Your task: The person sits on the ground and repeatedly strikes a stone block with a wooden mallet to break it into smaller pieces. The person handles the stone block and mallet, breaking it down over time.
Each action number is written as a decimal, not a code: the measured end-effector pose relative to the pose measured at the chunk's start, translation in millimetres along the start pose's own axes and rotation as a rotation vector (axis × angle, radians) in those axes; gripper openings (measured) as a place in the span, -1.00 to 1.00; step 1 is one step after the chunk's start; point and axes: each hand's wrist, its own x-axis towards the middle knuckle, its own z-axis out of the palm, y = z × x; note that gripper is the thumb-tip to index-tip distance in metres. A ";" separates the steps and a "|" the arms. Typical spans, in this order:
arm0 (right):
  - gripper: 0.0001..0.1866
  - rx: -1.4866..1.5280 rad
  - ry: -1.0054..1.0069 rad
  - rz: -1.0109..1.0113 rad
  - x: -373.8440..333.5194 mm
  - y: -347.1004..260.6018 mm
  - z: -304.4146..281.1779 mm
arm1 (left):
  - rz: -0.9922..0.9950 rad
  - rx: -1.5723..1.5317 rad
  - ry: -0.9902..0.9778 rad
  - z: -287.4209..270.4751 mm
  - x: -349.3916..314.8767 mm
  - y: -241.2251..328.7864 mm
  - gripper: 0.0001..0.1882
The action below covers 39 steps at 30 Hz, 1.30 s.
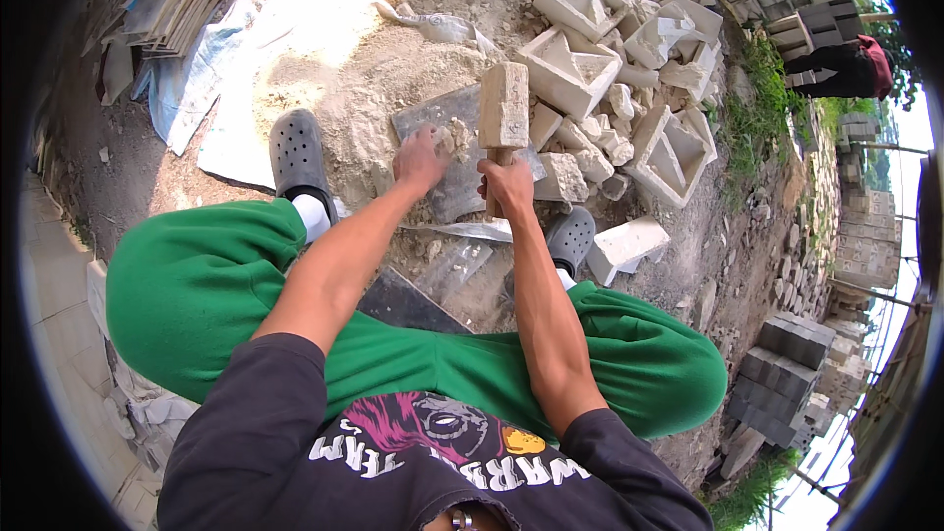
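Note:
In my right hand (506,185) is the handle of a wooden mallet, its fingers wrapped round it. The mallet's blocky pale head (503,103) points up and away from me. My left hand (420,159) reaches down over a flat grey slab (462,182), fingers curled against a small crumbly pale stone chunk (454,138); its fingertips are partly hidden. Pale dust and bits lie on the slab. It sits on the ground between my feet, with the mallet above its right part.
To the right of the mallet is a heap of broken pale blocks (570,74) and rubble. A white block (629,244) lies by my right shoe (570,239). Left are a white sheet (246,138) and stacked boards (177,10). Grey blocks (782,369) stand far right; a person (846,69) is beyond.

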 end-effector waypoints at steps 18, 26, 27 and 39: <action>-0.73 -0.080 0.019 -0.047 -3.0 -17.6 12.6 | -0.027 -0.038 0.013 6.7 -5.2 -12.7 -0.52; -0.63 -0.415 -0.001 0.074 16.6 43.5 30.7 | -0.038 -0.072 -0.017 2.0 -3.3 -2.5 -0.52; -0.63 -0.345 -0.049 0.127 11.3 20.9 26.2 | -0.033 -0.060 -0.003 0.0 -5.5 -7.5 -0.54; -0.64 -0.433 -0.009 0.061 11.4 56.6 28.2 | -0.014 -0.060 -0.015 3.9 -6.1 -4.1 -0.55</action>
